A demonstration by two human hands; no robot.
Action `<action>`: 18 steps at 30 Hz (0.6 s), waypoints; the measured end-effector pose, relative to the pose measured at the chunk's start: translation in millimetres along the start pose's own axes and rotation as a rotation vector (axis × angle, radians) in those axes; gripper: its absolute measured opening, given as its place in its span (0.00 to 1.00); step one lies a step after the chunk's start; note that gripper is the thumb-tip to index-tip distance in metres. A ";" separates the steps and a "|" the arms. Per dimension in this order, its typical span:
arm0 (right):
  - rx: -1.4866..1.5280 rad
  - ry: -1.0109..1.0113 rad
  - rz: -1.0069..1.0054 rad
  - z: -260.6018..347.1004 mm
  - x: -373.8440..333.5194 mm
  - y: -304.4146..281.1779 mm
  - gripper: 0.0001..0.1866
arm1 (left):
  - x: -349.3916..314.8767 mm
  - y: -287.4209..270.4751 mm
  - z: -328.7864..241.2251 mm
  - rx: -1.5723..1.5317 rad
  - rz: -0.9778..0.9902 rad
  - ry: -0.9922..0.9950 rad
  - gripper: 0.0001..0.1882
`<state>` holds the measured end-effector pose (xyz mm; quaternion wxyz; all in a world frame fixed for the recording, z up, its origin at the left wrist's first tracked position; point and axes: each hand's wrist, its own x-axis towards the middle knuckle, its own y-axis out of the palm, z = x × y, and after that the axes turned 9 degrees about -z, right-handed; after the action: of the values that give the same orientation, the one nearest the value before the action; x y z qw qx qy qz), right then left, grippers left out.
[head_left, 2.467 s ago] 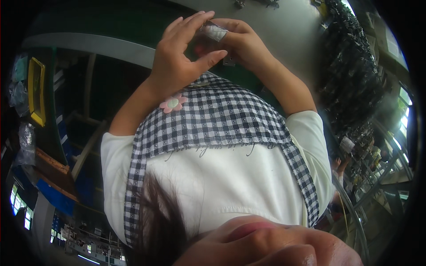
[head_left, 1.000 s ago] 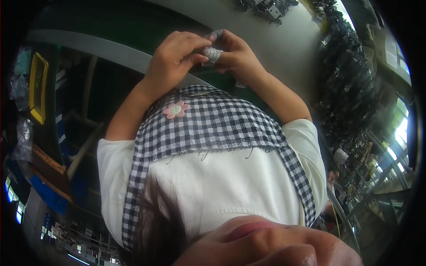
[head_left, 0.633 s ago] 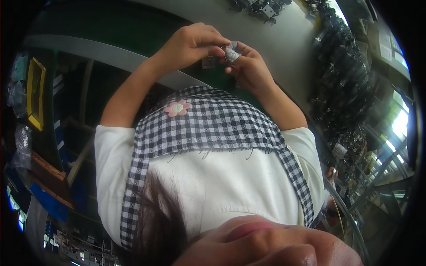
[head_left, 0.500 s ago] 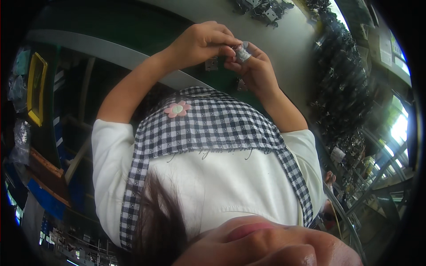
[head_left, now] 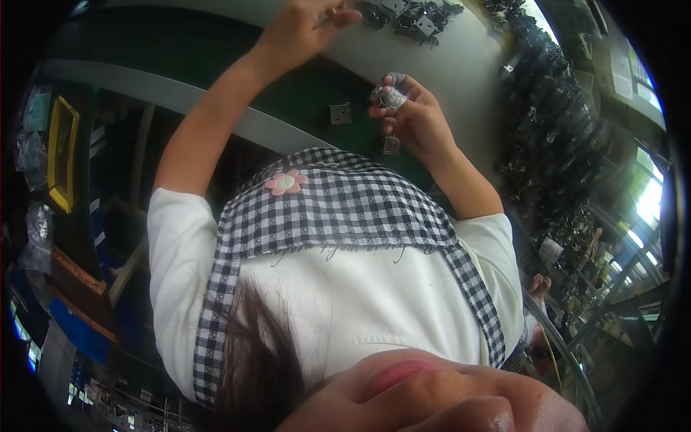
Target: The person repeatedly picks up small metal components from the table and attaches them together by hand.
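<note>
My right hand (head_left: 419,115) is closed on a small metal part (head_left: 377,96), pinched at the fingertips. Pale wraps cover some of those fingertips. Left of it and farther forward, my left hand (head_left: 302,32) hangs over the bench, its fingers bent inward. Whatever lies between them, if anything, is too small to make out. On the green bench top (head_left: 311,108) rests a square metal bracket (head_left: 340,114) with holes. A second bracket (head_left: 391,145) sits just below my right hand.
Several metal brackets (head_left: 426,27) form a loose pile on the pale surface ahead. To the right rises a big dark heap of metal parts (head_left: 551,137). A yellow frame (head_left: 63,155) stands at the left. Another person's hand (head_left: 538,286) shows at the far right.
My left hand has parted from my right hand and moved forward and left. My right hand stays nearly in place with the metal part. Both brackets on the bench now show more fully.
</note>
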<state>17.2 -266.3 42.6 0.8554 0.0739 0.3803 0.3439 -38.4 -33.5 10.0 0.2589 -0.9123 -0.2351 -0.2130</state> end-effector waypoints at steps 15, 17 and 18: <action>-0.339 -0.177 0.033 7.6 22.7 23.6 0.18 | -43.6 -20.2 18.1 0.712 0.161 0.059 0.16; -0.389 -0.253 0.022 12.1 40.2 24.5 0.18 | -50.9 -14.2 0.7 0.311 -0.066 -0.225 0.12; -0.375 -0.266 0.030 14.1 45.1 25.1 0.18 | -57.2 -14.5 -7.8 0.117 -0.149 -0.272 0.15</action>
<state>35.1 -216.4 35.1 0.8916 -0.0360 0.1924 0.4084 -93.9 -45.3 -7.8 0.2609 -0.8962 -0.3469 -0.0919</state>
